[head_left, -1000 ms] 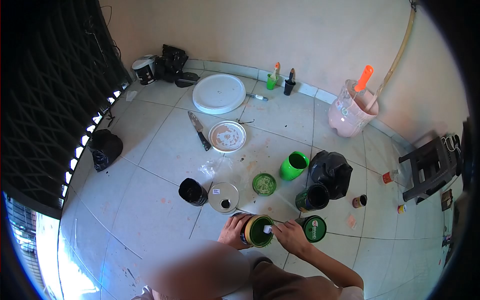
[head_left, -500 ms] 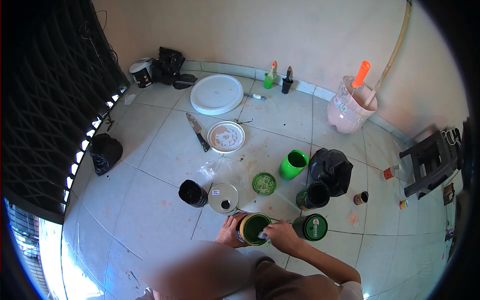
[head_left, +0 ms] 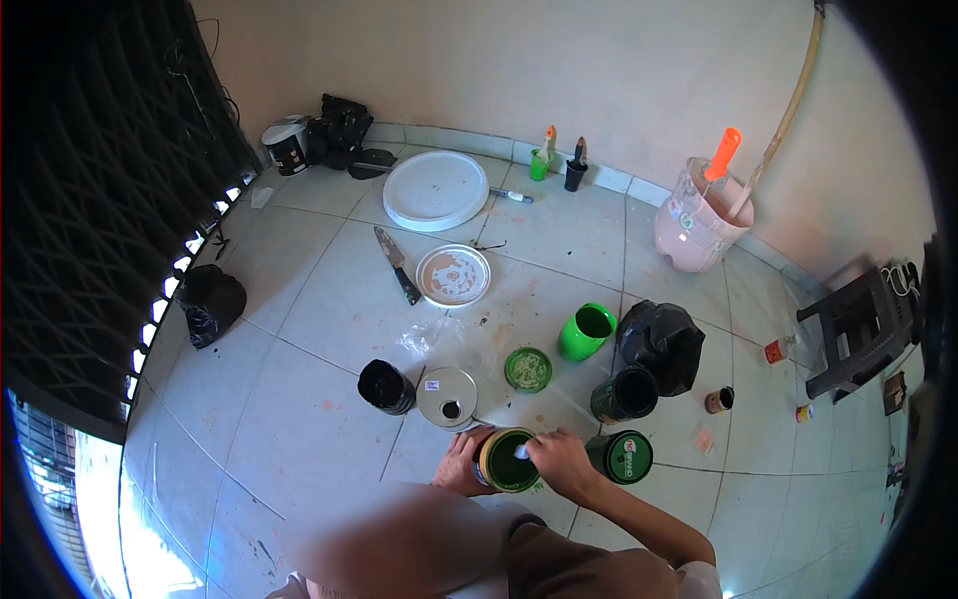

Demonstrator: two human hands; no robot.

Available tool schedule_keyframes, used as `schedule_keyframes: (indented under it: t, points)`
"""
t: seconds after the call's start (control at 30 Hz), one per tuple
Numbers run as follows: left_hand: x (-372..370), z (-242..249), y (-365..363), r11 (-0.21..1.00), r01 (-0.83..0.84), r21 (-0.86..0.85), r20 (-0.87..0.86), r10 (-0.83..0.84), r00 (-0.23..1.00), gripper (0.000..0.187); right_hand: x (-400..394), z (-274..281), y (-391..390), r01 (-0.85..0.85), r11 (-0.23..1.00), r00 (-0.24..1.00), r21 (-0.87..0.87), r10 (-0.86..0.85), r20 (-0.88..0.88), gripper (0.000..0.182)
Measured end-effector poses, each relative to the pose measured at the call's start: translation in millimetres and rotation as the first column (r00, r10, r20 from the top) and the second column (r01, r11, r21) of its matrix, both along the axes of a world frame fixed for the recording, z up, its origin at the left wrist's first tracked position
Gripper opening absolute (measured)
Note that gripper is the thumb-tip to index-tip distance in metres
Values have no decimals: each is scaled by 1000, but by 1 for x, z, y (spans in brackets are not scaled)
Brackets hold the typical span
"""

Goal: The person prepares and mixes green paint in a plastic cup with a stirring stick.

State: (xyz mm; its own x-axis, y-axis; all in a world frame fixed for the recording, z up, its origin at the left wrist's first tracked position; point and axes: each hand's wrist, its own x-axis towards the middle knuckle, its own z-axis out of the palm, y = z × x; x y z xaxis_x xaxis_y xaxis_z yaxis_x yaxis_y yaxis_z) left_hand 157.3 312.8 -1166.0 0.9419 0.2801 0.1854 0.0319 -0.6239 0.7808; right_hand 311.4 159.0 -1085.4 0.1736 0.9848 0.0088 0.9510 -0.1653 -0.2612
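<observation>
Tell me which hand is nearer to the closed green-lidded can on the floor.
Right. The right hand works at the open paint can's rim, just beside the closed green-lidded can. The left hand grips the open can's far side, farther away.

Can [head_left: 507, 460] between both hands, lid [head_left: 527, 368] behind.

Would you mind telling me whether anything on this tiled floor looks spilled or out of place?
Yes. Brownish stains and dark specks mark the floor between the round lid and the green cup. A knife lies loose on the tiles beside that lid. The rest stands upright.
</observation>
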Motion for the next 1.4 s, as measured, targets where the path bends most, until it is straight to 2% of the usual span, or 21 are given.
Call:
schedule_keyframes:
  t: [0.07,0.17,0.27,0.37,0.47,0.57,0.67,0.77,0.87,0.93,1.0,1.1,1.23,1.33,1.37,1.4]
  points:
    - [-1,1,0,1000,10,7,5,-10,1000,99,4,3,-3,4,995,998,-103,3,61,5]
    - [2,1,0,999,25,26,18,-25,1000,99,-5,0,-8,-43,993,995,-114,32,-97,6]
    - [2,-1,-1,999,24,31,10,-24,1000,100,-5,2,0,15,998,993,57,-8,-114,6]
    - [2,-6,1,999,32,36,37,-33,999,100,9,-5,-1,66,997,998,37,-66,9,5]
    - [2,-8,1,999,29,30,30,-30,999,101,-1,-5,-12,7,993,993,-116,-21,-114,6]
    - [4,-7,0,999,31,40,23,-32,999,102,-10,-1,-5,34,999,984,-15,-36,-172,8]
    - [3,-6,1,999,38,26,20,-38,999,101,5,-11,1,107,989,992,100,-100,-72,9]
    - [2,-5,0,1000,18,2,-4,-18,1000,101,8,-8,-8,87,979,990,-183,-105,-91,10]
    - [4,-4,-2,1000,17,13,-1,-17,1000,101,-4,-6,-5,49,994,965,-95,-72,-254,11]
    - [4,-4,-1,999,32,40,9,-32,999,101,-4,-7,0,123,992,975,34,-115,-188,9]
    - [2,-4,-2,1000,2,-9,-21,-2,1000,101,7,-11,0,141,984,988,112,-134,-72,8]
    - [1,-7,-3,1000,-7,-20,-12,7,1000,101,9,-2,-9,63,968,970,-243,-117,-215,7]
    - [4,-6,-4,1000,-7,-15,-24,7,1000,101,-2,-7,-2,143,987,969,76,-124,-213,7]
    - [2,-3,-3,998,-27,-59,-36,25,999,101,11,-8,-7,142,988,986,-54,-146,-79,8]
    - [1,-4,-3,999,-23,-45,-39,21,999,101,11,-5,-9,95,984,989,-151,-111,-100,8]
    - [1,-5,-4,999,-18,-33,-38,17,999,101,8,-5,-10,87,989,980,-117,-106,-170,9]
